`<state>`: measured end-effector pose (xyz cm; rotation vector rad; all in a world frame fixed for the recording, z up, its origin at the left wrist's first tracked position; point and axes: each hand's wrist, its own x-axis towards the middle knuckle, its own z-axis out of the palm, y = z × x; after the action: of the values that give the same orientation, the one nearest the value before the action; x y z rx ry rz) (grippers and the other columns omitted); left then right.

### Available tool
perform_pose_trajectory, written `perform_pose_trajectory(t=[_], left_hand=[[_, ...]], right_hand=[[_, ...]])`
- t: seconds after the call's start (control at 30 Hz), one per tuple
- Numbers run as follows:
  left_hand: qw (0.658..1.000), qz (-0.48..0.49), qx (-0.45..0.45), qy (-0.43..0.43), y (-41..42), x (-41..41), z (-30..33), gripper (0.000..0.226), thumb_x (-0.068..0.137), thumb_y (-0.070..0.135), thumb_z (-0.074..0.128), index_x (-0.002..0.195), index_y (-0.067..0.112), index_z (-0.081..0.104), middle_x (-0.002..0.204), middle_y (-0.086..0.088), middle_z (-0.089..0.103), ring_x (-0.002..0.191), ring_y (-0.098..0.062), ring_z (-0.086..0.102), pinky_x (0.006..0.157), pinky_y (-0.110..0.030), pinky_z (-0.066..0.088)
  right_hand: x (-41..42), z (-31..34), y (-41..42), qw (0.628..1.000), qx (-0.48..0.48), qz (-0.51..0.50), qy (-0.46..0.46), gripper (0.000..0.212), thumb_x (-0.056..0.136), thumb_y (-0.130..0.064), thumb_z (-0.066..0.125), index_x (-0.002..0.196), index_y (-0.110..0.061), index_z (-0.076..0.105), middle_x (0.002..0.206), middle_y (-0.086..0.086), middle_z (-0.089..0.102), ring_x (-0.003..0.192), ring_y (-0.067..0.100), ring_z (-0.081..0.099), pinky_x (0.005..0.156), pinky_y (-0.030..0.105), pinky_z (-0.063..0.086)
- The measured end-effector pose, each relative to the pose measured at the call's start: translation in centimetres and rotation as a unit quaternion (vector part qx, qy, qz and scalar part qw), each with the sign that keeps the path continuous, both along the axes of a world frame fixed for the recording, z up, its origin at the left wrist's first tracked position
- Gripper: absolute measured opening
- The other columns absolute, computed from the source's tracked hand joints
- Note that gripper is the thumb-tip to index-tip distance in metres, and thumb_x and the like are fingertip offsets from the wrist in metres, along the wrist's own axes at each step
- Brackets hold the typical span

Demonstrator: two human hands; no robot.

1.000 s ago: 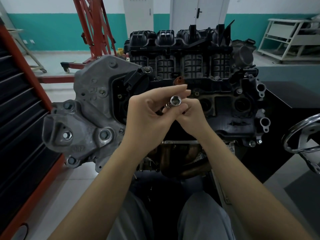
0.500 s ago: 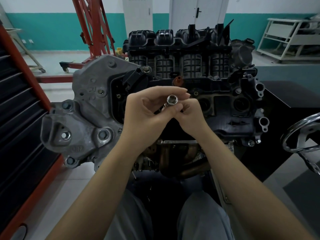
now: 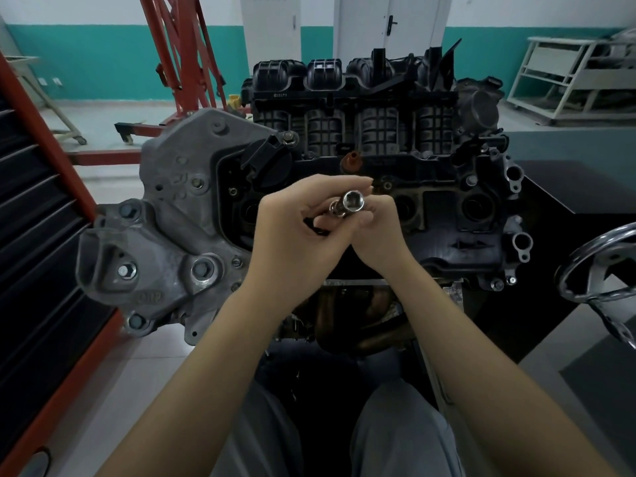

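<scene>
Black drawers in a red-framed tool cabinet [image 3: 34, 218] fill the left edge, all pushed shut, so their contents cannot be seen. Behind it a red engine hoist [image 3: 179, 56] stands on the floor near the teal-banded wall. Next comes the grey cast-metal casting [image 3: 172, 208] bolted to the left end of the engine [image 3: 457, 215]; raised lettering low on it is too blurred to read. Just in front of the engine's middle, in the air above the person's lap, the left hand [image 3: 296, 235] curls its fingers and thumb round a chrome socket [image 3: 354, 201], whose shank runs back into the palm. The socket's open, hollow end faces the camera with nothing in it. The right hand [image 3: 382, 235] touches the left hand and pinches the same socket from the other side with bent fingers. Above them sits the black ribbed intake manifold [image 3: 344, 98], bearing a small pale code too small to read. Round ports gape along the engine's right end. Farther right is a chrome handwheel [image 3: 599, 270], and a white rack [image 3: 568, 80] stands by the far wall.
</scene>
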<state>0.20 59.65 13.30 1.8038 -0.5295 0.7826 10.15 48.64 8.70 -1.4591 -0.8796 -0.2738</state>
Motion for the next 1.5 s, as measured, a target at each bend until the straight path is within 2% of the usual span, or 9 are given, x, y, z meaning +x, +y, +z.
perform_pose_trajectory(t=[0.13, 0.27, 0.47, 0.63, 0.73, 0.9, 1.1, 1.33, 1.5], left_hand=[[0.997, 0.075, -0.003, -0.033, -0.31, -0.03, -0.19, 0.027, 0.075, 0.005, 0.079, 0.101, 0.008, 0.072, 0.093, 0.0, 0.072, 0.09, -0.008, 0.07, 0.083, -0.026, 0.056], [0.999, -0.013, -0.042, 0.006, 0.28, 0.04, -0.25, 0.033, 0.08, -0.008, 0.07, 0.11, 0.003, 0.067, 0.1, -0.008, 0.072, 0.099, -0.016, 0.069, 0.091, -0.035, 0.055], [0.998, 0.048, -0.043, -0.02, -0.07, 0.24, -0.49, 0.034, 0.071, 0.002, 0.082, 0.102, 0.006, 0.07, 0.092, -0.006, 0.073, 0.09, -0.015, 0.071, 0.084, -0.033, 0.057], [0.997, -0.021, -0.079, 0.002, -0.04, 0.2, -0.71, 0.04, 0.079, -0.008, 0.071, 0.116, 0.004, 0.062, 0.102, -0.009, 0.072, 0.1, -0.019, 0.07, 0.092, -0.038, 0.055], [0.996, -0.061, -0.061, 0.02, 0.09, 0.17, -0.59, 0.042, 0.079, -0.011, 0.068, 0.119, 0.001, 0.061, 0.106, -0.014, 0.07, 0.105, -0.022, 0.068, 0.094, -0.04, 0.053], [0.999, 0.014, -0.049, 0.002, -0.08, 0.26, -0.32, 0.029, 0.073, 0.003, 0.08, 0.101, 0.006, 0.071, 0.093, -0.005, 0.073, 0.092, -0.013, 0.07, 0.084, -0.031, 0.056], [0.997, -0.061, -0.037, 0.037, 0.04, 0.22, -0.23, 0.038, 0.083, -0.007, 0.066, 0.12, 0.001, 0.061, 0.108, -0.011, 0.07, 0.107, -0.019, 0.067, 0.095, -0.037, 0.053], [0.998, 0.06, -0.021, -0.026, -0.4, -0.04, -0.43, 0.029, 0.078, 0.001, 0.076, 0.107, 0.006, 0.07, 0.099, -0.004, 0.073, 0.095, -0.011, 0.07, 0.086, -0.031, 0.056], [0.997, -0.03, -0.064, 0.021, 0.07, -0.17, -0.13, 0.035, 0.081, -0.009, 0.068, 0.112, 0.005, 0.065, 0.104, -0.008, 0.072, 0.103, -0.017, 0.068, 0.093, -0.037, 0.054]], right_hand=[[-0.17, 0.27, -0.11, 1.0, -0.009, -0.001, -0.019, 0.032, 0.079, -0.001, 0.072, 0.089, -0.031, 0.071, 0.086, -0.022, 0.071, 0.085, 0.001, 0.067, 0.075, 0.015, 0.049], [-0.25, 0.33, -0.32, 0.999, -0.03, 0.005, -0.039, 0.019, 0.083, -0.011, 0.063, 0.092, -0.028, 0.064, 0.085, -0.028, 0.068, 0.085, -0.005, 0.065, 0.076, 0.014, 0.047], [0.19, -0.37, -0.15, 1.0, 0.009, -0.03, -0.004, 0.027, 0.075, 0.005, 0.074, 0.097, -0.01, 0.07, 0.085, -0.004, 0.072, 0.083, 0.01, 0.069, 0.076, 0.027, 0.053], [-0.06, 0.15, -0.49, 0.999, -0.028, -0.005, -0.044, 0.023, 0.083, -0.005, 0.063, 0.096, -0.025, 0.063, 0.085, -0.026, 0.069, 0.086, -0.002, 0.066, 0.077, 0.016, 0.048], [-0.05, 0.0, -0.51, 0.999, -0.006, -0.017, -0.033, 0.029, 0.08, 0.002, 0.069, 0.089, -0.025, 0.067, 0.08, -0.024, 0.07, 0.081, -0.001, 0.067, 0.074, 0.016, 0.05], [0.01, -0.13, -0.33, 0.999, 0.001, -0.03, -0.026, 0.029, 0.078, 0.005, 0.071, 0.09, -0.021, 0.068, 0.079, -0.016, 0.071, 0.08, 0.003, 0.068, 0.073, 0.019, 0.05], [0.08, 0.0, -0.52, 0.999, -0.027, -0.009, -0.026, 0.03, 0.083, 0.004, 0.064, 0.085, -0.026, 0.068, 0.082, -0.023, 0.07, 0.085, 0.002, 0.067, 0.076, 0.021, 0.05], [-0.06, 0.05, -0.31, 0.999, 0.005, -0.019, -0.026, 0.031, 0.078, 0.004, 0.072, 0.081, -0.027, 0.071, 0.083, -0.02, 0.071, 0.082, 0.003, 0.068, 0.075, 0.02, 0.051], [-0.21, 0.39, -0.45, 0.999, -0.025, 0.003, -0.033, 0.033, 0.084, 0.005, 0.062, 0.092, -0.026, 0.063, 0.082, -0.026, 0.068, 0.081, -0.004, 0.065, 0.074, 0.013, 0.047]])
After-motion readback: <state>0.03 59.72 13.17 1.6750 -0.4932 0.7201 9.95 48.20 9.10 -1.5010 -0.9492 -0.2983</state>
